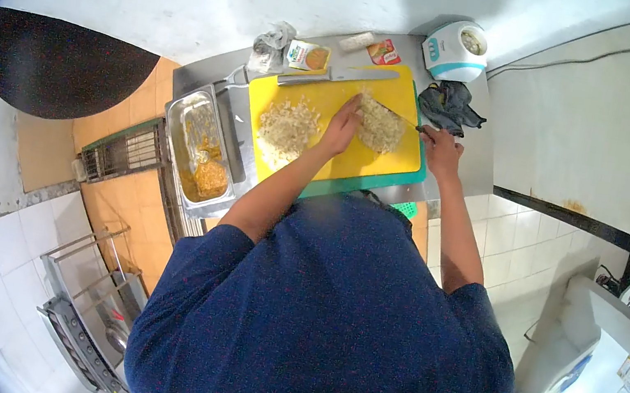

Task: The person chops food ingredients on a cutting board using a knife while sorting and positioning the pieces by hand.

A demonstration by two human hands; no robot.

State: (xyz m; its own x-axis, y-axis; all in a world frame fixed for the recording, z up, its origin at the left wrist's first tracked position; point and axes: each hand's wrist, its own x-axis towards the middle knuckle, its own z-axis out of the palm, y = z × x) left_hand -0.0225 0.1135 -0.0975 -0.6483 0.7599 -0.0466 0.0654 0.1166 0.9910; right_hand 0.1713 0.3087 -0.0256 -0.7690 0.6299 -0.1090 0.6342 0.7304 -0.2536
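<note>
My right hand (441,149) is closed round the dark handle of a kitchen knife (395,114), whose blade points up and left over the yellow cutting board (328,169). At the tip end of that blade, the fingers of my left hand (344,125) are pressed together on it, as far as I can see. Under and beside the blade lies a heap of finely chopped pale food (382,131), which looks like onion. A second chopped heap (287,130) spreads on the board's left side. Along the far edge of the board rests another large knife (343,76).
A green board (367,183) shows beneath the yellow one. Left stands a metal tray (174,131) with orange-brown food. Behind are a plastic bag (272,44), a packet (308,55) and a red packet (384,52). A white appliance (454,53) and black bag (452,107) sit at right.
</note>
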